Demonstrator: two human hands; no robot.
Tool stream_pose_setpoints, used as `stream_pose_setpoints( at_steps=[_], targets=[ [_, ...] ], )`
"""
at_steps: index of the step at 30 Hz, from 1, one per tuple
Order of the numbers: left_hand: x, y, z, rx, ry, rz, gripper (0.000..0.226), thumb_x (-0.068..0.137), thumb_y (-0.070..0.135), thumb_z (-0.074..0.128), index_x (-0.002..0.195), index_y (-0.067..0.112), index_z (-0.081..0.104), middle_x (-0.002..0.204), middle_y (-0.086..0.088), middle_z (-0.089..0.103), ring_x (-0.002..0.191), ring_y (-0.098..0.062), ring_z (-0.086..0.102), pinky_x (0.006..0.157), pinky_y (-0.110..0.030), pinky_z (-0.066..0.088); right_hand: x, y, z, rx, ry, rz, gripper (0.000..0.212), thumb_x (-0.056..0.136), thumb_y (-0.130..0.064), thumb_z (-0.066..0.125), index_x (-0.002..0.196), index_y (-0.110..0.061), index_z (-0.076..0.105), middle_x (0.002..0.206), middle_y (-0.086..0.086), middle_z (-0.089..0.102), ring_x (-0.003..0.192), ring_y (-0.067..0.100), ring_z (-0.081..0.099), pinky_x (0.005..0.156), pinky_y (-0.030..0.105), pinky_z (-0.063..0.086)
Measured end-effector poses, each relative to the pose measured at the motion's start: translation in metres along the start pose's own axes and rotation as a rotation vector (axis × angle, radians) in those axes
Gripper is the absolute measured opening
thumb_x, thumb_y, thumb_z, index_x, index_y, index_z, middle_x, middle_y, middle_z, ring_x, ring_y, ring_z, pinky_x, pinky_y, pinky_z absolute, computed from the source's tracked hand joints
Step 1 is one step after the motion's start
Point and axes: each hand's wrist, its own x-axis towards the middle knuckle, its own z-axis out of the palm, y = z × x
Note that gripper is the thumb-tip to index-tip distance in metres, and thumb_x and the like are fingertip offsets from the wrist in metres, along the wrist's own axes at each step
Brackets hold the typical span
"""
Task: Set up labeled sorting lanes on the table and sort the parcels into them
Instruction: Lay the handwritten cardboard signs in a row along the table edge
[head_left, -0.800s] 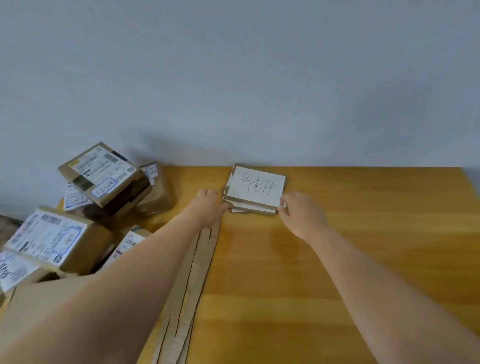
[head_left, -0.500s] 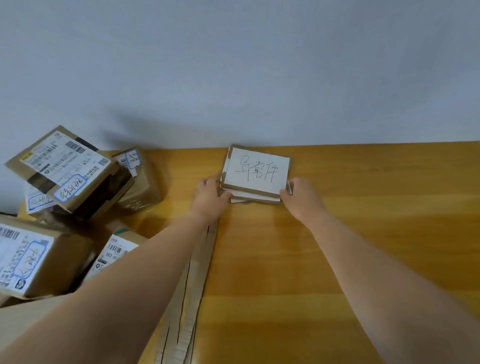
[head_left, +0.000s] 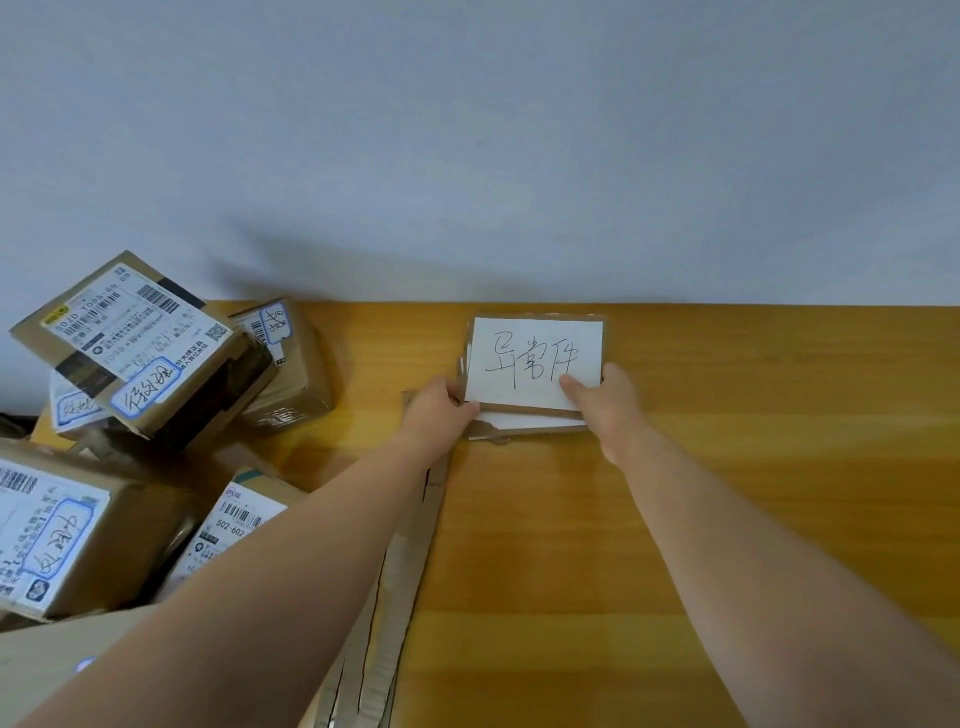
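Note:
A small stack of cardboard label cards (head_left: 535, 364) lies near the far edge of the wooden table (head_left: 727, 493); the top card has white paper with handwritten characters. My left hand (head_left: 439, 413) grips the stack's lower left corner. My right hand (head_left: 605, 402) holds its lower right corner, thumb pressed on the white paper. The top card is lifted and tilted above the lower cards (head_left: 524, 426). Several cardboard parcels with shipping labels (head_left: 140, 353) are piled at the left.
Long cardboard strips (head_left: 395, 597) run along the table under my left forearm. More parcels (head_left: 57, 535) (head_left: 288, 358) crowd the left side. A plain grey wall (head_left: 467, 156) rises behind the table's far edge.
Both hands closed on the label stack's near corners, and the top card has come up off the lower ones. The camera moved closer.

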Motion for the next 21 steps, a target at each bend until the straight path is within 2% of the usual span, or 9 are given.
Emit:
stream_pose_setpoints(
  at_steps=[3, 6, 8, 11, 16, 18, 21],
  targets=[
    [-0.011, 0.007, 0.001, -0.077, 0.046, 0.040, 0.041, 0.094, 0.030, 0.056, 0.129, 0.010, 0.048, 0.111, -0.001, 0.057, 0.097, -0.014, 0.052, 0.076, -0.024, 0.043, -0.013, -0.003, -0.017, 0.059, -0.004, -0.043, 0.027, 0.093, -0.014, 0.061, 0.117, -0.008, 0.053, 0.112, 0.004, 0.061, 0.099, 0.020, 0.058, 0.084, 0.032, 0.047],
    [-0.031, 0.021, -0.002, -0.250, 0.115, 0.090, 0.047, 0.094, 0.037, 0.055, 0.134, 0.014, 0.044, 0.114, 0.004, 0.056, 0.101, -0.013, 0.055, 0.076, -0.023, 0.045, -0.032, -0.007, -0.040, 0.122, 0.002, -0.087, 0.031, 0.094, -0.015, 0.060, 0.123, -0.008, 0.053, 0.118, 0.004, 0.063, 0.103, 0.020, 0.059, 0.083, 0.031, 0.047],
    [-0.050, 0.030, -0.004, -0.437, 0.082, 0.099, 0.052, 0.094, 0.040, 0.053, 0.137, 0.013, 0.041, 0.121, -0.001, 0.060, 0.104, -0.016, 0.060, 0.084, -0.029, 0.052, -0.049, -0.010, -0.056, 0.151, -0.038, -0.122, 0.031, 0.094, -0.017, 0.060, 0.123, -0.010, 0.054, 0.119, 0.002, 0.064, 0.104, 0.018, 0.060, 0.083, 0.030, 0.047],
    [-0.086, 0.044, -0.004, -0.572, 0.057, 0.150, 0.047, 0.098, 0.039, 0.046, 0.136, 0.011, 0.045, 0.117, -0.001, 0.064, 0.099, -0.014, 0.063, 0.079, -0.027, 0.054, -0.081, -0.010, -0.076, 0.166, -0.115, -0.193, 0.027, 0.094, -0.018, 0.060, 0.121, -0.013, 0.057, 0.118, 0.000, 0.066, 0.107, 0.017, 0.062, 0.091, 0.033, 0.050],
    [-0.144, 0.054, 0.002, -0.730, 0.069, 0.213, 0.036, 0.098, 0.041, 0.043, 0.120, 0.016, 0.058, 0.113, -0.005, 0.068, 0.105, -0.024, 0.065, 0.092, -0.045, 0.053, -0.131, -0.004, -0.099, 0.205, -0.185, -0.308, 0.034, 0.094, -0.020, 0.059, 0.127, -0.015, 0.055, 0.119, -0.006, 0.066, 0.110, 0.012, 0.062, 0.096, 0.033, 0.048],
    [-0.164, 0.054, 0.006, -0.814, 0.048, 0.209, 0.031, 0.100, 0.035, 0.043, 0.118, 0.015, 0.058, 0.115, -0.008, 0.068, 0.105, -0.029, 0.065, 0.090, -0.052, 0.054, -0.145, -0.001, -0.107, 0.223, -0.172, -0.329, 0.041, 0.093, -0.020, 0.062, 0.131, -0.013, 0.048, 0.118, -0.006, 0.064, 0.106, 0.010, 0.061, 0.095, 0.031, 0.048],
    [-0.186, 0.055, 0.017, -0.837, 0.100, 0.207, 0.028, 0.101, 0.033, 0.041, 0.114, 0.015, 0.058, 0.116, -0.011, 0.066, 0.105, -0.033, 0.064, 0.084, -0.056, 0.055, -0.160, 0.003, -0.120, 0.277, -0.173, -0.340, 0.051, 0.091, -0.023, 0.065, 0.133, -0.014, 0.037, 0.116, -0.004, 0.060, 0.100, 0.005, 0.060, 0.081, 0.020, 0.047]
  ],
)
